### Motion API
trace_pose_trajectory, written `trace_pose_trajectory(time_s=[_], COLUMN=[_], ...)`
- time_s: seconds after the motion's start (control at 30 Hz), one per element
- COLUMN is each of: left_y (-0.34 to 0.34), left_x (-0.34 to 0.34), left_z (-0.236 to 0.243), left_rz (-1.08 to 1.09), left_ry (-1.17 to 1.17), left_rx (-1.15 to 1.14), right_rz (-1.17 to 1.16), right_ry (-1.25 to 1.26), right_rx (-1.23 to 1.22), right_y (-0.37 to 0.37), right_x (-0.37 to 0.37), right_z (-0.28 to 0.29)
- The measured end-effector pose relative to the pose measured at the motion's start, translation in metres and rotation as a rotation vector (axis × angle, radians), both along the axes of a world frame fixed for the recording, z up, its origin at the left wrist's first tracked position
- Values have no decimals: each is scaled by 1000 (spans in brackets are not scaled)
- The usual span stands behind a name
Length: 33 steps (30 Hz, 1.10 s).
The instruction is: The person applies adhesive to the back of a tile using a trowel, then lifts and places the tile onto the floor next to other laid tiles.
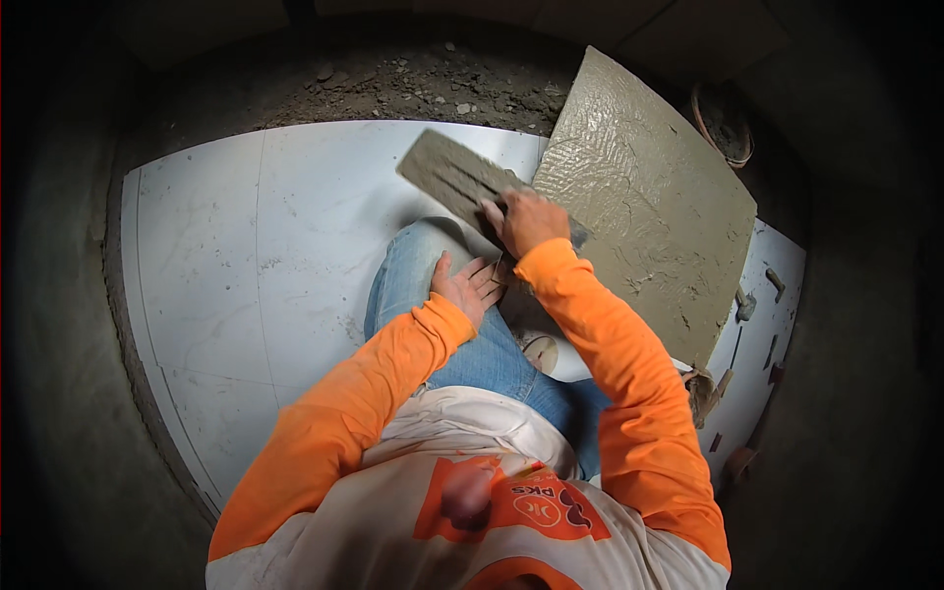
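My right hand (529, 218) grips a long, flat steel trowel (438, 167), its face smeared with grey mortar, angled across the left edge of a large square slab (649, 226) coated in wet, grey-beige mortar. My left hand (467, 285) is palm up with fingers apart just below the trowel, over my bent denim-clad knee (403, 275), holding nothing. Its fingertips are close to my right wrist. The trowel's handle is mostly hidden under my fingers.
Large white tiles (206, 246) lie under and left of me. Dirt and rubble (413, 84) line the far edge. A round container (728, 133) sits behind the slab. Several small tools (775, 283) and a dirty cloth (700, 393) lie at the right. Dark grey walls or floor surround these.
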<state>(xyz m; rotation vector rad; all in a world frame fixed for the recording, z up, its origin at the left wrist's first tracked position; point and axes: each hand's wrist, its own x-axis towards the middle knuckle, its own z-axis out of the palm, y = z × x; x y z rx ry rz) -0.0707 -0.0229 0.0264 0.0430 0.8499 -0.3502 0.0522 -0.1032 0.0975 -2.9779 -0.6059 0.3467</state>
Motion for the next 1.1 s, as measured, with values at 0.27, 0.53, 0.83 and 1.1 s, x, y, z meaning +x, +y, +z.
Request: trace_pose_trajectory(time_s=[0.27, 0.53, 0.83, 1.1], left_y=[9, 10, 8, 10], left_x=[0, 3, 6, 3], left_z=[0, 1, 16, 5], left_rz=[-81, -111, -63, -69], left_ry=[-42, -49, -3, -28], left_rx=[38, 73, 53, -6], right_rz=[-429, -234, 304, 449], right_ry=[-170, 46, 175, 156], right_rx=[263, 43, 59, -43], right_y=[-67, -141, -128, -164], right_x=[80, 55, -14, -29], right_z=[26, 21, 15, 14])
